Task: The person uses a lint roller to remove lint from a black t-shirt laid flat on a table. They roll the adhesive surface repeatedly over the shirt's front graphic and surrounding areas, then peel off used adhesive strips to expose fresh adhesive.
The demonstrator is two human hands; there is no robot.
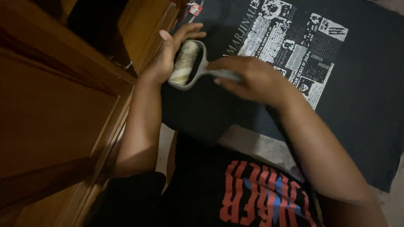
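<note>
Lint roller, a pale sticky roll in a grey plastic frame, lay over a dark printed T-shirt spread flat beside a wooden cabinet. Left hand cupped the roll, fingers curled over its top. Right hand pinched the slim grey handle, fingers pressed together. It looked light and rigid, its paper tacky; the handle seemed the best grip.
</note>
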